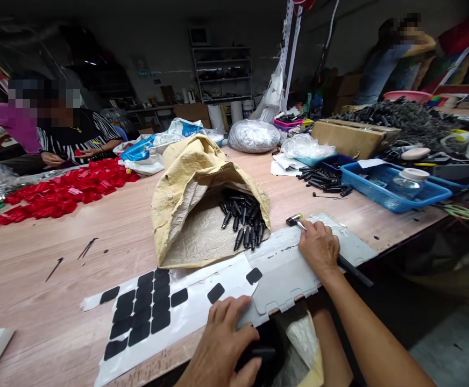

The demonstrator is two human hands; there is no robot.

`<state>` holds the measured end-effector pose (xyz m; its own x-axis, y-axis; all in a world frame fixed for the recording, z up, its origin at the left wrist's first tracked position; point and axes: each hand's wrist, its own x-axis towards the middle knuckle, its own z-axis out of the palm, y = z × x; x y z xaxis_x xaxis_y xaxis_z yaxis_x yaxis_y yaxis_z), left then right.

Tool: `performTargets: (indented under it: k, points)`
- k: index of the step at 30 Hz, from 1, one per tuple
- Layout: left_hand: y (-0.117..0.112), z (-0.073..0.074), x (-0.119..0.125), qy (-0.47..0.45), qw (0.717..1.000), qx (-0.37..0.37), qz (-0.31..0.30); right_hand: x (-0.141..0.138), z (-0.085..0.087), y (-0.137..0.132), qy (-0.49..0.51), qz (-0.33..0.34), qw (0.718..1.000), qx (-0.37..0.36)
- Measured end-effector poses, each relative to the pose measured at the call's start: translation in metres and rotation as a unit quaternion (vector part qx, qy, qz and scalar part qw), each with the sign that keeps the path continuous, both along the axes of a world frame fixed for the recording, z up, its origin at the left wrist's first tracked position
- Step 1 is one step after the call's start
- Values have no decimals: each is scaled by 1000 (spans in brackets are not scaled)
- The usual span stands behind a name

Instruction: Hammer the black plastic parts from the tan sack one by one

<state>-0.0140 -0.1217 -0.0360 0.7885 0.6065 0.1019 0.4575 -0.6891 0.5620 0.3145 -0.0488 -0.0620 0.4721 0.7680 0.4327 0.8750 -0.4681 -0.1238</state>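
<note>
My right hand [319, 247] is closed around a small hammer [355, 270], resting over a pale grey plate [359, 244] at the table edge. The hammer's head [294, 219] points left, and its black handle sticks out behind my wrist. At the front edge, my left hand [226, 338] has its fingers and thumb apart, beside a white sheet of black square stickers [137, 306]. A dark shape between thumb and fingers is hard to make out. Beyond my hands, a yellow woven sack [178, 215] lies with its mouth towards me, showing several black cylindrical parts [246, 220].
On the right stand a blue basket [391, 201] with a jar, a pile of black parts [325, 180] and a cardboard box [349, 137]. Red pieces [73, 188] cover the far left, near a seated person [77, 129]. Another sack [317, 365] hangs below the table edge.
</note>
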Motion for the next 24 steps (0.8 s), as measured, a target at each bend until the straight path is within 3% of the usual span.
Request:
performTargets:
  k: [2, 4, 9, 12, 14, 19, 24]
  points:
    - [0, -1, 2, -12, 999, 20, 24, 0, -1, 0, -3, 1, 1000, 0]
    - [15, 7, 10, -48, 995, 20, 89, 1, -1, 1, -5, 2, 1000, 1]
    - [92, 24, 51, -83, 958, 48, 270, 1, 0, 0, 2, 3, 1000, 2]
    - [134, 18, 71, -17, 947, 66, 314, 0, 2, 1, 11, 4, 1000, -1]
    - [149, 11, 76, 20, 946, 58, 319, 0, 3, 1, 14, 5, 1000, -3]
    - [153, 5, 72, 41, 948, 43, 313, -1, 4, 1, 12, 2, 1000, 1]
    - [140, 12, 60, 12, 950, 63, 305, 0, 2, 0, 16, -2, 1000, 3]
